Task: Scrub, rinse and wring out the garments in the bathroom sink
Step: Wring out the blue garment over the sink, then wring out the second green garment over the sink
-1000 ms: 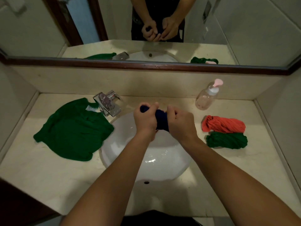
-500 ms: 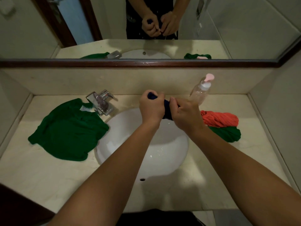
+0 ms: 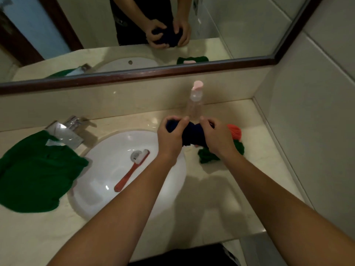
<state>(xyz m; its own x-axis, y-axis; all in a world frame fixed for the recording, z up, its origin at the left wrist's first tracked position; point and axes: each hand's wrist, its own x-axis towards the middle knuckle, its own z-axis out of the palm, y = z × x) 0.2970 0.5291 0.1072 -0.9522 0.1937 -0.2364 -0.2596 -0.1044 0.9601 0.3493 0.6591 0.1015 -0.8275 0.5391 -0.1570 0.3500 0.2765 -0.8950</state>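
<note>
Navy-blue bunched wet garment (image 3: pixel 193 135) is gripped at each end by left hand (image 3: pixel 170 137) and right hand (image 3: pixel 217 138), above the white oval sink's (image 3: pixel 171 181) right rim.

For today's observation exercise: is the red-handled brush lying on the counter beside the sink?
No, the red-handled brush lies inside the white sink, its head by the drain.

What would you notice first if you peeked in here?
The left hand and right hand grip a dark blue cloth over the right edge of the sink. A red brush lies in the sink, and a green shirt is spread on the counter to its left.
</note>
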